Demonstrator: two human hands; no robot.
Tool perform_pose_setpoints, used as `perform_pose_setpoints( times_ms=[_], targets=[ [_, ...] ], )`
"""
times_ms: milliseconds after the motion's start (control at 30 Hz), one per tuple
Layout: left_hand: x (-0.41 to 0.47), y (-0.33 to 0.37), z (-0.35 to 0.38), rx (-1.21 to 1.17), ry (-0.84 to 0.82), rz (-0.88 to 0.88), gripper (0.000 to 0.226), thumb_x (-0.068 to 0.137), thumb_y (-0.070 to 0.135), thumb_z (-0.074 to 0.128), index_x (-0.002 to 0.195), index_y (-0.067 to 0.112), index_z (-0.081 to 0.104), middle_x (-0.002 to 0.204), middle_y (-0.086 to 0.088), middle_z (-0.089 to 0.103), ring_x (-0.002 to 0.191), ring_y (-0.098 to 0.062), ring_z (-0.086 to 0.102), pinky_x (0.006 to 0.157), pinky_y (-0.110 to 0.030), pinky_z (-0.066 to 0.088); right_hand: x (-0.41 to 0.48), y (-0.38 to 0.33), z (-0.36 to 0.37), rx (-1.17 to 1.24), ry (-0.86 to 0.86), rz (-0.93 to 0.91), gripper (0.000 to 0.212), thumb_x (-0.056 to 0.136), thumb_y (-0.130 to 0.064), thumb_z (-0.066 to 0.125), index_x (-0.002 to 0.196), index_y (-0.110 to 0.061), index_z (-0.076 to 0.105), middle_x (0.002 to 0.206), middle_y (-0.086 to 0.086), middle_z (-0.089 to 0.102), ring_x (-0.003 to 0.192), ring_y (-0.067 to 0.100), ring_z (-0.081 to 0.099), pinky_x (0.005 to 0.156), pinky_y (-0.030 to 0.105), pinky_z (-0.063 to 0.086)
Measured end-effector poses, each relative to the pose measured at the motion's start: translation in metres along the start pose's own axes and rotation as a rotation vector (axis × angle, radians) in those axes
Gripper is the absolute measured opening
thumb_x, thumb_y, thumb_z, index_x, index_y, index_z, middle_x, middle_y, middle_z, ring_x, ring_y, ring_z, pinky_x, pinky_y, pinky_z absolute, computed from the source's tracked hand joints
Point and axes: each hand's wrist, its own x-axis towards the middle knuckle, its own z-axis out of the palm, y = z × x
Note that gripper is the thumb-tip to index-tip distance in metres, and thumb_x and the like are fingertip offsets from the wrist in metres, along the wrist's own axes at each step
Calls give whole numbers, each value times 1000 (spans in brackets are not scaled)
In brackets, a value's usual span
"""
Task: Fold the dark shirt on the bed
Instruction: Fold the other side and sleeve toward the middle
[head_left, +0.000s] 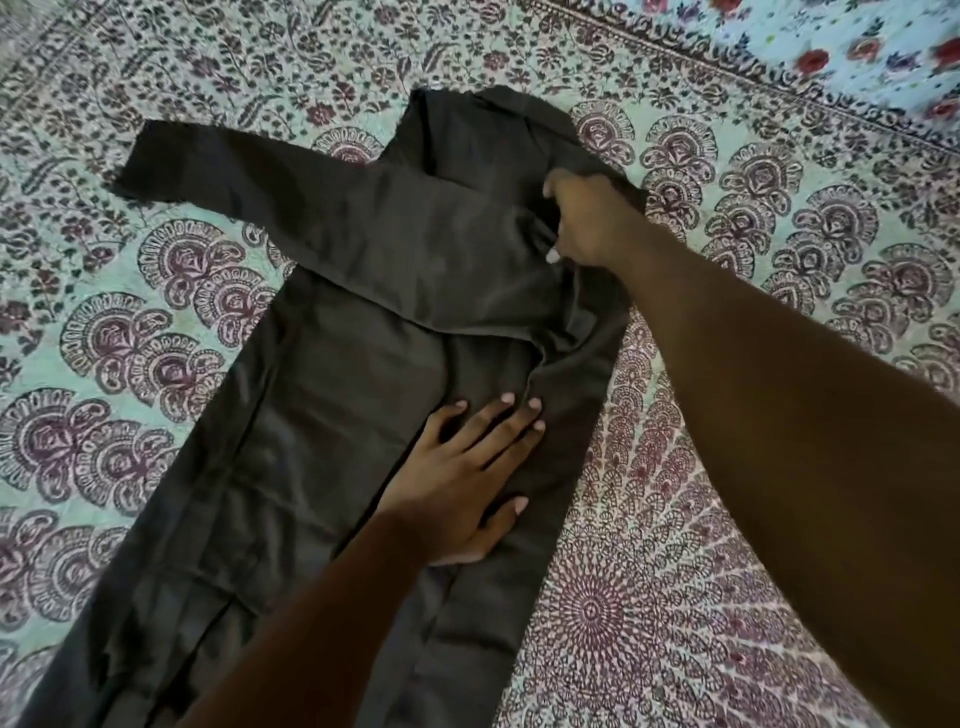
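Observation:
The dark shirt is long and lies flat on the bed, collar at the far end and hem toward me. One sleeve is folded across the chest, its cuff pointing left. The right side of the body is folded inward along its length. My left hand presses flat on the middle of the shirt with fingers spread, beside the folded edge. My right hand reaches to the shoulder area and grips a bunch of the dark fabric there with curled fingers.
The bed is covered by a patterned bedsheet in pale green with maroon floral and paisley prints. A light blue floral cloth lies at the far right corner.

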Motion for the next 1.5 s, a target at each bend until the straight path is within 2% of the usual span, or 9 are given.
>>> perform_pose_setpoints(
  times_ms=[167,433,533,667,733,867,1133,1333,1500],
  targets=[
    [1,0,-1,-7,-13,1,75,98,56,42,163,23,25,174,5,11,160,-18,15,121,-51,24,2,-1,-13,193,296,-42,15,87,-6,75,101,-11,75,105,13,73,97,26,69,88,30,52],
    [0,1,-2,4,-23,-1,75,98,55,43,163,22,28,174,4,12,160,-19,16,120,-52,25,6,4,10,337,455,-82,22,86,2,62,97,-13,73,103,12,70,85,24,71,79,43,62],
    [1,1,-4,6,-25,4,75,97,55,45,162,22,29,174,3,13,160,-19,18,120,-52,26,-17,8,11,417,609,-131,29,89,3,58,113,-9,69,121,12,61,93,19,70,85,33,61],
    [1,1,-2,4,-17,-2,76,96,56,47,162,22,31,174,3,14,159,-19,18,118,-53,29,-94,22,42,168,804,-220,20,95,-9,56,108,2,64,114,21,56,100,32,59,85,42,54],
    [0,0,0,3,-9,2,76,95,56,47,162,22,31,174,3,14,159,-20,18,118,-53,30,-134,37,74,66,739,-335,17,98,-10,58,99,5,66,106,21,61,92,33,60,78,47,52],
    [1,0,2,7,8,5,77,95,57,48,162,23,32,173,3,15,159,-20,19,118,-52,30,-156,70,110,-139,454,-478,38,102,-29,55,125,-2,68,134,15,64,123,34,61,106,46,44],
    [1,0,0,12,20,-1,76,94,56,50,161,22,34,173,3,18,158,-19,22,116,-52,32,-52,85,46,-255,145,-21,84,97,-74,15,163,-22,17,173,-2,10,159,23,13,119,67,20],
    [2,0,-3,5,3,0,76,93,56,50,160,22,36,173,2,19,158,-20,23,116,-53,32,-94,53,65,-272,285,-115,81,103,-67,24,163,-12,22,172,8,14,159,26,11,122,58,20],
    [2,-1,0,16,7,4,76,95,57,47,161,22,32,173,3,16,159,-20,20,117,-52,29,-106,64,85,-281,226,-64,85,96,-80,21,164,-28,15,173,4,11,158,25,16,121,58,22]
  ],
)
